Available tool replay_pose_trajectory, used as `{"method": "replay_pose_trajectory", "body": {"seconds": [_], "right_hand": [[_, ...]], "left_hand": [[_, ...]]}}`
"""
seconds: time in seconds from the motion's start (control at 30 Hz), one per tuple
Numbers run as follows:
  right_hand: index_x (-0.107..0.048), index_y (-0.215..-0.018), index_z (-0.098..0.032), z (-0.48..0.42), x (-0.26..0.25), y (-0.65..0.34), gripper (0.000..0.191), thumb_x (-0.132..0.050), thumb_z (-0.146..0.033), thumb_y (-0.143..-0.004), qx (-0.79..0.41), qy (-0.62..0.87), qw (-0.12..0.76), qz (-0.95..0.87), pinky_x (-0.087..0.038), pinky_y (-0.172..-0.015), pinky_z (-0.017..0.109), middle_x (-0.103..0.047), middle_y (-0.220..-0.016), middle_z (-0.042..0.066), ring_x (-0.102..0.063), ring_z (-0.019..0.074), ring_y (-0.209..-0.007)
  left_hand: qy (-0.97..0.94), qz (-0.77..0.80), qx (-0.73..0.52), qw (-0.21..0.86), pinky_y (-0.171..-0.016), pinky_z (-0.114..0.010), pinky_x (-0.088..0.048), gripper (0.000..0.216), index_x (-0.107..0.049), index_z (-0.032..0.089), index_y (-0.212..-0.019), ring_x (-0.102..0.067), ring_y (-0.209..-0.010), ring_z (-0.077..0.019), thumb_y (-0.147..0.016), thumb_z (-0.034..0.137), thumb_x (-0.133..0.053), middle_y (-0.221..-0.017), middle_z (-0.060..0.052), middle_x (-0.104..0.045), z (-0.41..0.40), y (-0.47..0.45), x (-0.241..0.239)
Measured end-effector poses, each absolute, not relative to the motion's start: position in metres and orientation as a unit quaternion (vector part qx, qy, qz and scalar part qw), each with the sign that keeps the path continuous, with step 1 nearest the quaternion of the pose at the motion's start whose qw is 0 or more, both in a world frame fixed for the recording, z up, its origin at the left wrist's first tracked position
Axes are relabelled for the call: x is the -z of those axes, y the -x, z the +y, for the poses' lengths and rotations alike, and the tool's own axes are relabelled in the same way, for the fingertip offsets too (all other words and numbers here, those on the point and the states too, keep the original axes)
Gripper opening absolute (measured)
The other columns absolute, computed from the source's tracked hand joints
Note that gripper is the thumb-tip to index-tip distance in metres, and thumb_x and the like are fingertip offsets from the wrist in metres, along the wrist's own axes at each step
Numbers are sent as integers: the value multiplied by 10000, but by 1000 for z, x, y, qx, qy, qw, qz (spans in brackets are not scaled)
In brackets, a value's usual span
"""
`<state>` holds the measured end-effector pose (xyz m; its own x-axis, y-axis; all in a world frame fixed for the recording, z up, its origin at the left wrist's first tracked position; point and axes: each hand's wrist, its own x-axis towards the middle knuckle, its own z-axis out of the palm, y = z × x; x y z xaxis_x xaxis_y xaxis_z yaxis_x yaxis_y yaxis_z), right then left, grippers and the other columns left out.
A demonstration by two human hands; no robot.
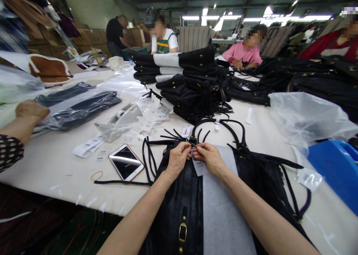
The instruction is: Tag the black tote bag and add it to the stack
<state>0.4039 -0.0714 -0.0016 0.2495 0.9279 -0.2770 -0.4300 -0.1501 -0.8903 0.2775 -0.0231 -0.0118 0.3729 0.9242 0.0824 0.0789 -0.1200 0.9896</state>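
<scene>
- Pinching near the centre of the head view, the left hand (179, 158) has its fingers closed together beside a strap fitting; what lies between the fingertips is too small to tell.
- Just beside it, the right hand (211, 159) has its fingers closed on the upper end of a white barcode tag (199, 168).
- As far as can be judged, the tagging is partway: the tag is at the fitting but not released, and whether it is fastened cannot be told. A second tag with red print (185, 131) lies just above the hands.
- Black leather handbag (173, 206): lying in the lower centre of the frame on the pale surface (257, 135), with a brass-coloured buckle (182, 232), a pale grey band (220, 199) down its middle, looped handles (203, 121) spread above and thin strips splayed to both sides.
- Similar black bags (195, 83) stand stacked at upper centre; loose white tags (152, 117) lie left of them.
</scene>
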Motion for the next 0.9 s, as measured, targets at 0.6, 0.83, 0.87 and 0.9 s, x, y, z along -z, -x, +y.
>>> {"method": "replay_pose_trajectory", "body": {"seconds": [0.6, 0.83, 0.87, 0.9], "right_hand": [[-592, -708, -127, -70, 7, -409, 350, -786, -338, -507, -576, 493, 610, -232, -477, -517, 173, -622, -651, 9, -557, 71, -521], [-596, -695, -130, -70, 7, -408, 357, -783, -359, -495, -578, 500, 596, -249, -464, -520, 171, -621, -623, 7, -553, 71, -524], [-594, -690, -131, -70, 7, -408, 356, -779, -365, -495, -575, 502, 594, -253, -461, -515, 172, -618, -613, 3, -551, 71, -519], [-591, -686, -132, -69, 7, -407, 356, -774, -372, -497, -573, 506, 590, -259, -457, -509, 173, -612, -597, -1, -548, 71, -511]], "left_hand": [[-723, 413, -329, 446, -549, -186, -396, 199, -586, 168, -758, -478, -515, -78, -807, 299, -445, -566, 40, -528, -27, -274, 8], [-795, 388, -275, 377, -731, -204, -418, 212, -604, 195, -833, -578, -762, -117, -835, 250, -399, -810, 6, -640, -27, -275, 12], [-796, 387, -275, 375, -732, -204, -419, 215, -605, 196, -835, -581, -762, -117, -837, 251, -397, -810, 6, -641, -27, -275, 13], [-798, 386, -275, 372, -731, -204, -420, 215, -605, 196, -834, -583, -759, -117, -838, 252, -397, -807, 6, -641, -27, -275, 14]]}}
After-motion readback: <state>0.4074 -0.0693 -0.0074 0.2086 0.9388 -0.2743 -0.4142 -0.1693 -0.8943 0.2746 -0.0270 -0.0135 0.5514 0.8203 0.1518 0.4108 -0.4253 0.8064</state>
